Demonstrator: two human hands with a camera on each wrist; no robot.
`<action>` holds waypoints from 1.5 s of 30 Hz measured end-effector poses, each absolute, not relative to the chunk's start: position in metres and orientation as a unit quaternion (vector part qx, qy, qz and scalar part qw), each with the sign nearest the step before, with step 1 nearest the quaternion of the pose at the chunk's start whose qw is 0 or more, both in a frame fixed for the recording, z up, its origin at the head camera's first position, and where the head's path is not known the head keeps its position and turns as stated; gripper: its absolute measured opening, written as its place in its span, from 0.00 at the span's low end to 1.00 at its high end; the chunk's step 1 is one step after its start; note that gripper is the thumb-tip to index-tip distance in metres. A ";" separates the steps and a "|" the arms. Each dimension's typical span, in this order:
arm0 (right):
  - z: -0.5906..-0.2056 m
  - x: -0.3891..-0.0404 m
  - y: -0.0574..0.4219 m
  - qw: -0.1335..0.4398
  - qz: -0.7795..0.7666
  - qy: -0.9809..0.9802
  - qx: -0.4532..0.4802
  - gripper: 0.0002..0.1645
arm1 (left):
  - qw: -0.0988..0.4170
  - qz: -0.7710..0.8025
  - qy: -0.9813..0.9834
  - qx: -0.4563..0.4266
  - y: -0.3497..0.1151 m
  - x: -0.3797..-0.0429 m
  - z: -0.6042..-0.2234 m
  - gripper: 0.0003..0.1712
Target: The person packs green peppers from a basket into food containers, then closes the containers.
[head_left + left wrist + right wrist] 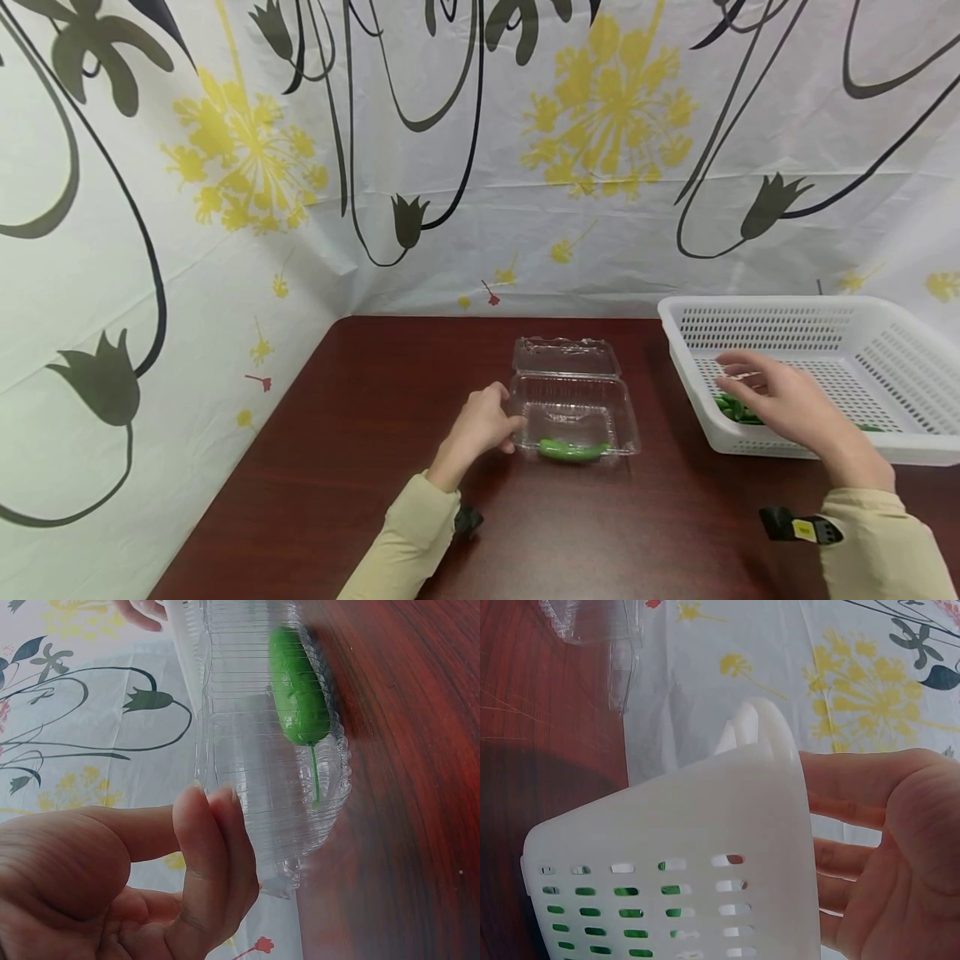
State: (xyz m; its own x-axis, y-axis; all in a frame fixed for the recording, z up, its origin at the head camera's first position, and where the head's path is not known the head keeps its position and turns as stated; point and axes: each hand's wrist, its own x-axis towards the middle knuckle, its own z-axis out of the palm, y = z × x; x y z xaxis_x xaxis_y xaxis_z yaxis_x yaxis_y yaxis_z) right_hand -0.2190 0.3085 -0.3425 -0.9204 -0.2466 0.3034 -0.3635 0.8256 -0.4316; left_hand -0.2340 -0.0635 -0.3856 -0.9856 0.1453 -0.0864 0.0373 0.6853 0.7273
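A clear plastic clamshell box stands on the table with its lid folded back. Inside, along the near side, lies one green pepper, its thin stem plain in the left wrist view. My left hand pinches the box's left rim between thumb and fingers. Over the left part of a white perforated basket hovers my right hand, fingers loosely extended, with nothing seen in its grasp. Beneath it in the basket are several green peppers, partly covered by the hand; green also shows through the basket's slots in the right wrist view.
The dark red-brown table carries the box in the middle and the basket at the right. A white flower-patterned sheet hangs behind the table and along its left side. The basket's raised wall stands between its contents and the box.
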 end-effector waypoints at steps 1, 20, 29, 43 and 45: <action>-0.342 -0.219 0.309 0.116 0.248 -0.948 0.160 0.23 | 0.069 0.394 0.915 0.049 -0.064 -0.234 -0.386 0.28; -0.345 -0.221 0.320 0.090 0.236 -0.956 0.152 0.29 | 0.071 0.394 0.915 0.050 -0.064 -0.235 -0.386 0.29; -0.346 -0.222 0.322 0.065 0.223 -0.963 0.136 0.33 | 0.068 0.391 0.917 0.052 -0.064 -0.236 -0.386 0.28; -0.351 -0.224 0.326 0.031 0.219 -0.966 0.132 0.35 | 0.080 0.398 0.913 0.048 -0.064 -0.234 -0.384 0.29; -0.352 -0.225 0.327 0.028 0.219 -0.967 0.131 0.34 | 0.080 0.400 0.912 0.047 -0.064 -0.235 -0.384 0.30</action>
State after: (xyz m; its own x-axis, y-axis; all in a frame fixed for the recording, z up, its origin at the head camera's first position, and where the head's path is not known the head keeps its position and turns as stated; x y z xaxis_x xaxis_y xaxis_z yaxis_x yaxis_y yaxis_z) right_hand -0.2251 0.3268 -0.3525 -0.9639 -0.2417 0.1116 -0.2662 0.8700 -0.4150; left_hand -0.2347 -0.0643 -0.3843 -0.9828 0.1501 -0.1071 0.0227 0.6750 0.7374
